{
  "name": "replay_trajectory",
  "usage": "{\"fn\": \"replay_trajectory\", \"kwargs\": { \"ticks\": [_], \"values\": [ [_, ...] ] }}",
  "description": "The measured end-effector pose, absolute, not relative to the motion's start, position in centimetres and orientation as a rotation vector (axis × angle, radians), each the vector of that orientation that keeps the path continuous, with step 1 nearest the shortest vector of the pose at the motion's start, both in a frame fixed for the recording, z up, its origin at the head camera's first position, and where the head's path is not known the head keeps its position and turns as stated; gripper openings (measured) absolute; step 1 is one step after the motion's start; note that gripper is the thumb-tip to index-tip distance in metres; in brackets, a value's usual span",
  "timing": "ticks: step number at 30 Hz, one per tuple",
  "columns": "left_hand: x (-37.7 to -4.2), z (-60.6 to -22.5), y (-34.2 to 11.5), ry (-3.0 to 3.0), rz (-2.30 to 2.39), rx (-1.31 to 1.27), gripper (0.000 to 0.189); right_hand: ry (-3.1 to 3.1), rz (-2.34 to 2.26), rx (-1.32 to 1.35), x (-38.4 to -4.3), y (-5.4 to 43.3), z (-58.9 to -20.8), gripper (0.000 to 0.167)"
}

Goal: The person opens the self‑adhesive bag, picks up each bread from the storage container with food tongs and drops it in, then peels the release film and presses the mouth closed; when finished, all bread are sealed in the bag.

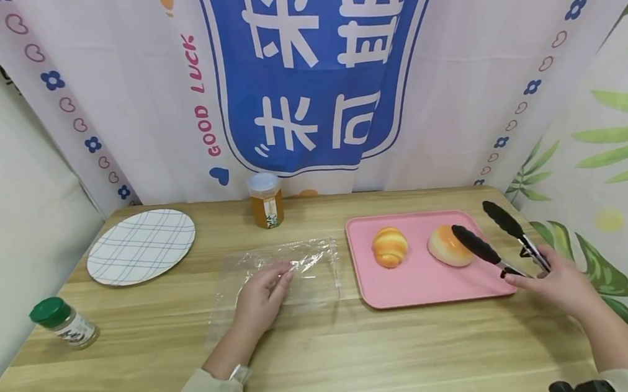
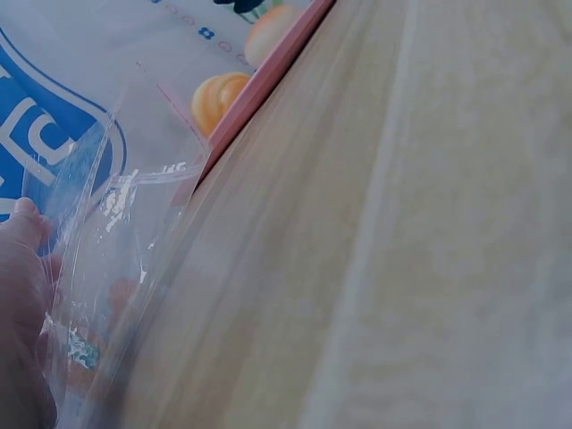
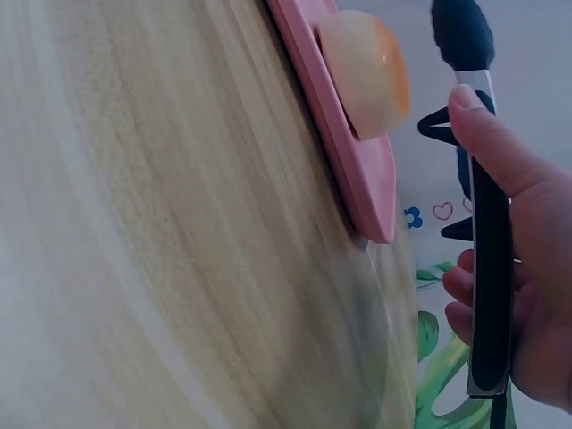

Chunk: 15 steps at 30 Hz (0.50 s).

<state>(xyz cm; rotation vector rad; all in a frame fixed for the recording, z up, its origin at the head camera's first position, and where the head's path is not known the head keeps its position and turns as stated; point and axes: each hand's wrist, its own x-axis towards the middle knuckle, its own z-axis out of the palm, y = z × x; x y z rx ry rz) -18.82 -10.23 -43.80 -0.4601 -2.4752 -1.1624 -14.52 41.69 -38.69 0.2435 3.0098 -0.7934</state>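
Note:
With thumb and fingers my left hand [image 1: 262,295] pinches a clear plastic bag [image 1: 312,277], whose open end points toward the tray; the left wrist view shows the bag's film [image 2: 134,214] lifted off the table. My right hand [image 1: 565,280] grips black-tipped metal tongs [image 1: 528,246] by the handles, thumb on one arm and fingers on the other. The tongs' arms stand spread above the right side of a pink tray [image 1: 428,288]. On that tray lie a striped croissant-like roll [image 1: 389,247] and a round bun [image 1: 447,246]; one tong tip overlaps the bun in the head view.
A jar of amber contents [image 1: 267,203] stands at the back of the wooden table [image 1: 361,354]. To the left are a checked round plate [image 1: 141,247] and a green-capped seasoning bottle [image 1: 66,323]. A printed curtain [image 1: 161,110] hangs behind.

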Motion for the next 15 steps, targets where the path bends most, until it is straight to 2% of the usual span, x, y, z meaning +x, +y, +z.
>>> {"fn": "replay_trajectory", "kwargs": {
  "ticks": [4,9,15],
  "values": [
    [-18.77,-43.79,-10.3,-2.47,-1.168,-0.462,0.021,3.04,-0.689,0.128,-14.47,41.26,-38.65,0.086],
    [-18.82,-43.8,-10.29,-2.464,-1.168,-0.466,0.02,3.074,-0.566,0.035,-14.58,41.16,-38.67,0.091],
    [-18.81,-43.76,-10.26,-2.467,-1.178,-0.46,0.02,3.053,-0.499,0.044,-14.73,41.08,-38.48,0.097]
  ]
}}
